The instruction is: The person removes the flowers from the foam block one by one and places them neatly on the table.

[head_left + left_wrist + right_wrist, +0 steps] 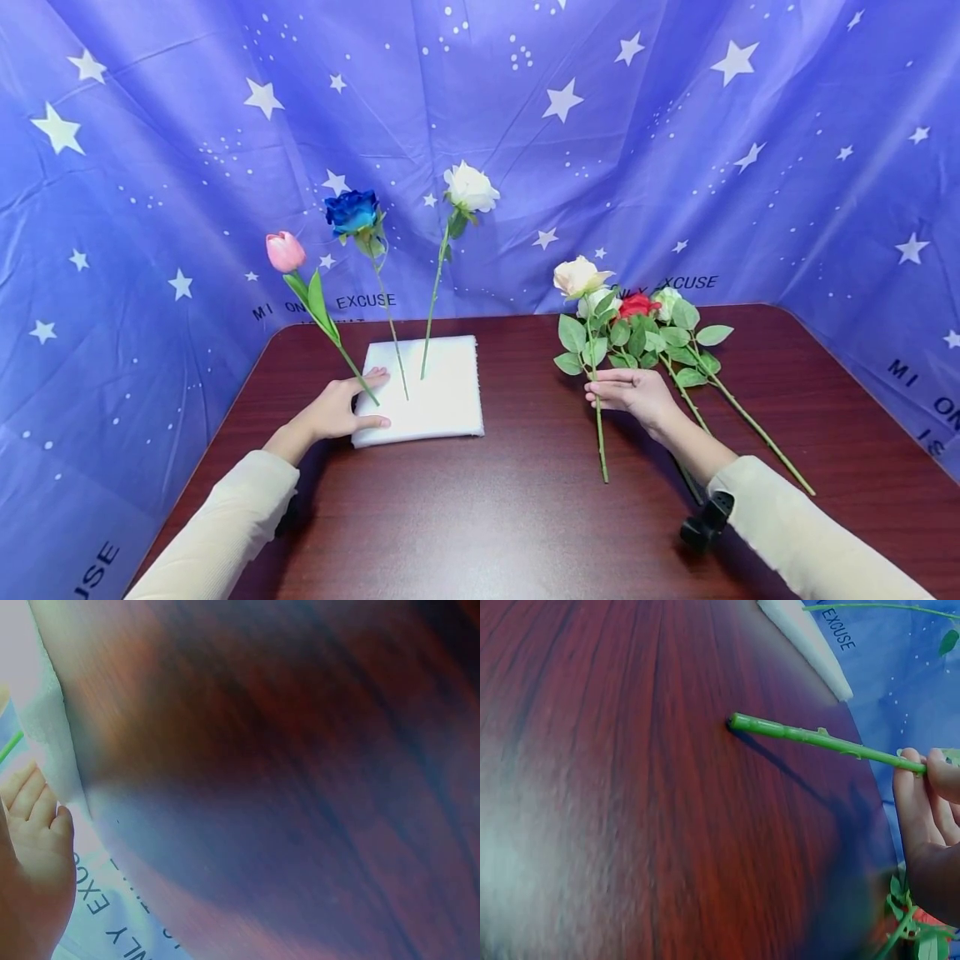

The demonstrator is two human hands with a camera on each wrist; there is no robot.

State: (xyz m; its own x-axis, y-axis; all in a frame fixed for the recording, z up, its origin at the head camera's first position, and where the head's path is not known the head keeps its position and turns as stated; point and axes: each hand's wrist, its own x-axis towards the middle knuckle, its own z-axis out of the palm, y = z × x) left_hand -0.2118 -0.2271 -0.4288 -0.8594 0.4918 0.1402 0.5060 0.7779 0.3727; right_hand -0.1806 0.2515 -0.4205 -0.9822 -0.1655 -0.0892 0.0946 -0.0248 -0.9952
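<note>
My right hand pinches the green stem of a cream-pink rose between thumb and fingers. The flower is up, and the cut end of the stem points down towards the table in the right wrist view. My left hand rests on the left side of a white foam block, thumb and fingers spread and fairly straight. Stuck in this block stand a pink tulip, leaning left, a blue rose and a white rose. The tulip's stem passes between the left thumb and fingers.
Right of the block, several roses lie on the dark wooden table, among them a red rose and a whitish-green rose, their stems reaching towards the front right. A blue star-printed curtain hangs behind the table and along its sides.
</note>
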